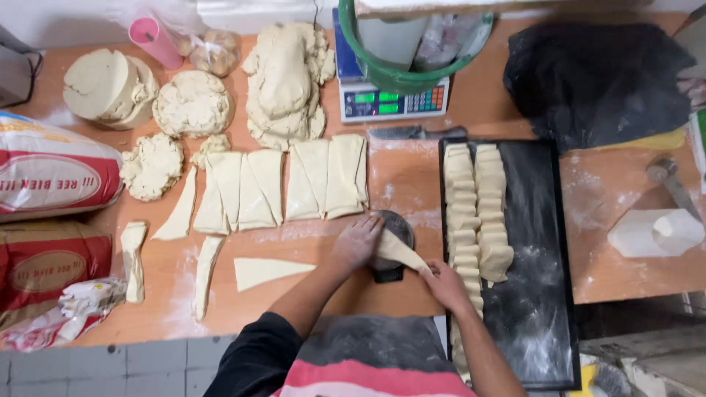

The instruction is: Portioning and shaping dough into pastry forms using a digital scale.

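My left hand [356,242] presses on the wide end of a dough triangle [397,250] lying over a small round dark scale [392,273]. My right hand [443,284] pinches the narrow tip of that same triangle, near the black baking tray [540,242]. Another loose dough triangle [266,270] lies on the wooden table to my left. A row of cut dough triangles [279,184] is spread out beyond my hands. Two columns of rolled dough pieces [474,209] fill the tray's left side.
Dough lumps [283,81] and flat rounds [110,88] sit at the back left, with flour sacks [51,176] on the left edge. A digital scale [393,99] carries a green bucket [412,44]. A black bag [599,73] and white scraper [654,231] lie right.
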